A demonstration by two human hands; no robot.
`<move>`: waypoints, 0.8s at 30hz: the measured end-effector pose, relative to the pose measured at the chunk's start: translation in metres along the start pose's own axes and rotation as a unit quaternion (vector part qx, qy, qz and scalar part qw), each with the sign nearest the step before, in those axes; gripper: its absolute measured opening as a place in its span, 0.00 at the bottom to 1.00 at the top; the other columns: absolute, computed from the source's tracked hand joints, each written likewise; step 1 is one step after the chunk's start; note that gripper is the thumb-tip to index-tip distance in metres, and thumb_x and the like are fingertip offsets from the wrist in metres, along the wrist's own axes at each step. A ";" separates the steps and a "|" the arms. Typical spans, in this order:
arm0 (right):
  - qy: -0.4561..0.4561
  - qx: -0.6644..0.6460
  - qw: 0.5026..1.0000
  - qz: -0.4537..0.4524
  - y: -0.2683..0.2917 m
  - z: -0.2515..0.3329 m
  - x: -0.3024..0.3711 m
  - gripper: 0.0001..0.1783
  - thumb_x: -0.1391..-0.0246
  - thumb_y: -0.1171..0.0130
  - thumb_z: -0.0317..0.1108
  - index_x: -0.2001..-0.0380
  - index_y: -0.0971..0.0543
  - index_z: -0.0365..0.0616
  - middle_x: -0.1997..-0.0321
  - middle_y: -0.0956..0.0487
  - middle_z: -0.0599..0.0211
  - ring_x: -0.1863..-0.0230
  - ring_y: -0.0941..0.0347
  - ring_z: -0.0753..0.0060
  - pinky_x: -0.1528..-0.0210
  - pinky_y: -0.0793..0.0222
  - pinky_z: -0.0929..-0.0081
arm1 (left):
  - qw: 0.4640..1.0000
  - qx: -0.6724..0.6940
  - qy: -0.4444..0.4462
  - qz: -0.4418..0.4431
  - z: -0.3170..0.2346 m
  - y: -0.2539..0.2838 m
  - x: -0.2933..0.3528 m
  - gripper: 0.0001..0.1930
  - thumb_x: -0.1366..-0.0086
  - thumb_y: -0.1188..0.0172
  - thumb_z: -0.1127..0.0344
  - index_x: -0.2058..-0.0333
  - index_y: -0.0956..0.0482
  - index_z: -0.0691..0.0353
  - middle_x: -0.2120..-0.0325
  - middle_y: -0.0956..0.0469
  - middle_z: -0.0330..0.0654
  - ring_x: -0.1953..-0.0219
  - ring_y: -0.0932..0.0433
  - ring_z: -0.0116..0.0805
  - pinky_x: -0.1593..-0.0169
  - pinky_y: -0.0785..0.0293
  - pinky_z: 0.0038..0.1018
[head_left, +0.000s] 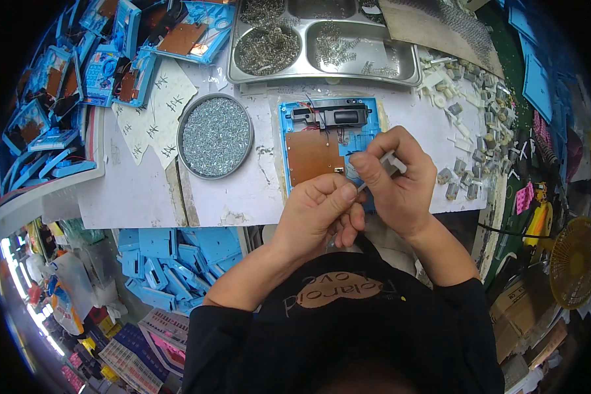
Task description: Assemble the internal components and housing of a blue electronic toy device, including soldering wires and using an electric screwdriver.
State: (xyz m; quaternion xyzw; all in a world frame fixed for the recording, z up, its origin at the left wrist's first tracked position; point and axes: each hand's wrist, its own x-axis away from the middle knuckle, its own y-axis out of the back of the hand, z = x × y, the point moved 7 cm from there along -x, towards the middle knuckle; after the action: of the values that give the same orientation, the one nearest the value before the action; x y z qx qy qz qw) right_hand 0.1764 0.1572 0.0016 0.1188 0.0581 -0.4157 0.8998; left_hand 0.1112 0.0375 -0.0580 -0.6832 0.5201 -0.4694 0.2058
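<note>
My right hand [404, 180] grips a small white plastic T-shaped part [393, 163] between thumb and fingers. Close against it, my left hand [325, 207] is closed in a pinch at the lower end of that part's thin stem; whether a spring sits there is too small to tell. Just beyond both hands lies a blue plastic housing [284, 141], open side up. Inside it are a brown circuit board [313, 156], a black module [345, 117] and thin wires. My hands hide the housing's lower right part.
A round tray of small metal screws [215, 136] stands left of the housing. Behind is a steel compartment tray [322, 77] with springs. Loose white and grey parts [463, 125] lie at right. Blue assembled housings [102, 75] pile up far left; blue shells [171, 262] fill a spot below the table.
</note>
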 end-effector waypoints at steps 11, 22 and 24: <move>0.083 0.023 0.993 0.078 -0.002 0.000 0.016 0.12 0.46 0.28 0.32 0.64 0.19 0.38 0.70 0.21 0.61 0.72 0.26 0.61 0.68 0.29 0.70 | 0.996 -0.082 -0.008 -0.014 -0.002 0.001 0.003 0.11 0.22 0.47 0.62 0.60 0.24 0.64 0.75 0.18 0.44 0.82 0.22 0.26 0.79 0.29 0.18; 0.059 0.058 0.947 0.309 0.041 0.018 0.050 0.26 0.53 0.26 0.27 0.48 0.18 0.33 0.69 0.17 0.57 0.72 0.21 0.61 0.70 0.27 0.70 | 0.905 -0.409 0.084 0.080 -0.019 -0.030 0.016 0.05 0.29 0.37 0.69 0.64 0.21 0.65 0.80 0.19 0.39 0.82 0.23 0.21 0.79 0.30 0.18; -0.054 -0.034 0.957 0.282 0.049 0.002 0.057 0.24 0.49 0.28 0.27 0.48 0.19 0.31 0.67 0.15 0.54 0.70 0.18 0.60 0.68 0.23 0.72 | 0.856 -0.509 0.011 0.086 -0.035 -0.036 0.007 0.05 0.31 0.36 0.68 0.63 0.19 0.64 0.79 0.19 0.39 0.81 0.22 0.24 0.76 0.28 0.22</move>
State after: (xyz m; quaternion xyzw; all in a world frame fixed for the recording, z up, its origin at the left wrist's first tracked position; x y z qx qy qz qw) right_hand 0.2501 0.1455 -0.0001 0.0771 -0.0124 -0.1490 0.9858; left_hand 0.0994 0.0522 -0.0110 -0.6397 0.7456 -0.1273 -0.1367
